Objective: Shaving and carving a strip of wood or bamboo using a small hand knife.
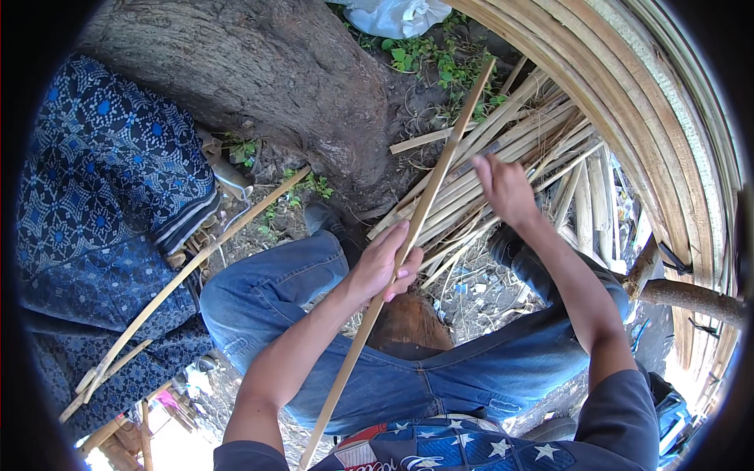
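Note:
My left hand (386, 263) is wrapped round a long, flat wooden strip (436, 184) near its middle. The strip slants from the upper right down past my lap, its lower end cut off by the picture's edge. To the right of it, my right hand (506, 188) is raised and closed, with the thumb up, apart from the strip. A dark narrow shape shows beside that thumb, but I cannot make out what the fingers hold. Beneath my hands, a brown wooden block (412, 323) stands between my knees.
A pile of split strips (503, 153) lies ahead on the right. Stacked long boards (628, 94) curve along the right rim, near a round pole (691, 302). A tree trunk (259, 78) fills the upper left. Another strip (196, 259) leans across a person's patterned blue cloth (102, 180).

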`<action>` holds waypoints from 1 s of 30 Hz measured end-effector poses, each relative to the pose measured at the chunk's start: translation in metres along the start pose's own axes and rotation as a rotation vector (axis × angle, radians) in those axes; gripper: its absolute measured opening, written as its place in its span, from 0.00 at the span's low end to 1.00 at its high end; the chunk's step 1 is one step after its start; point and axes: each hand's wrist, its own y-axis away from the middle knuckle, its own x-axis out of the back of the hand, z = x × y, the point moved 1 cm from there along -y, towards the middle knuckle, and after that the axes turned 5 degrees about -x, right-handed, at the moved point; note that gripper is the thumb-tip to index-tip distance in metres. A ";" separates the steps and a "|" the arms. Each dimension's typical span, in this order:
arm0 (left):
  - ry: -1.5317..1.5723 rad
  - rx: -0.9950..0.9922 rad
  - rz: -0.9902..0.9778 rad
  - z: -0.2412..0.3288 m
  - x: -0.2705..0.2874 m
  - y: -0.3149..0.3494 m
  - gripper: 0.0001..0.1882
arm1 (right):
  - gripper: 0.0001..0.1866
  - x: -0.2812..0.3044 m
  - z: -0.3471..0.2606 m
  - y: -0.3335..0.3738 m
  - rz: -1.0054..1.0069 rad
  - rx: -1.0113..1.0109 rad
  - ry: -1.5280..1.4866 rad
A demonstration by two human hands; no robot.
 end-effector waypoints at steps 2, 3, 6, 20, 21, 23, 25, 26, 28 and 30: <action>0.040 -0.031 -0.021 0.002 0.007 -0.004 0.15 | 0.24 -0.008 -0.022 0.016 -0.020 0.178 -0.075; 0.079 -0.058 -0.053 0.003 0.008 -0.005 0.14 | 0.22 -0.010 -0.028 0.023 -0.003 0.253 -0.068; 0.115 -0.011 -0.077 0.005 0.005 0.001 0.13 | 0.21 -0.002 -0.034 0.029 0.027 0.361 -0.051; 0.149 -0.011 -0.130 0.005 -0.002 -0.003 0.13 | 0.21 0.011 -0.022 0.020 0.155 0.504 0.224; 0.149 -0.010 -0.120 0.006 -0.003 -0.002 0.13 | 0.21 0.010 -0.023 0.020 0.155 0.504 0.224; 0.149 -0.009 -0.110 0.006 -0.003 -0.002 0.13 | 0.21 0.010 -0.024 0.019 0.218 0.529 0.248; 0.139 -0.017 -0.108 0.005 -0.004 0.000 0.14 | 0.22 0.006 -0.006 0.008 0.247 0.371 0.351; 0.140 -0.016 -0.113 0.002 -0.005 0.001 0.14 | 0.23 0.007 0.009 0.000 0.273 0.210 0.454; 0.124 0.045 -0.147 -0.007 -0.005 0.007 0.15 | 0.26 0.016 0.035 -0.016 0.199 -0.059 0.447; 0.113 0.075 -0.144 -0.009 -0.006 0.011 0.15 | 0.28 0.027 0.048 -0.027 0.176 -0.258 0.425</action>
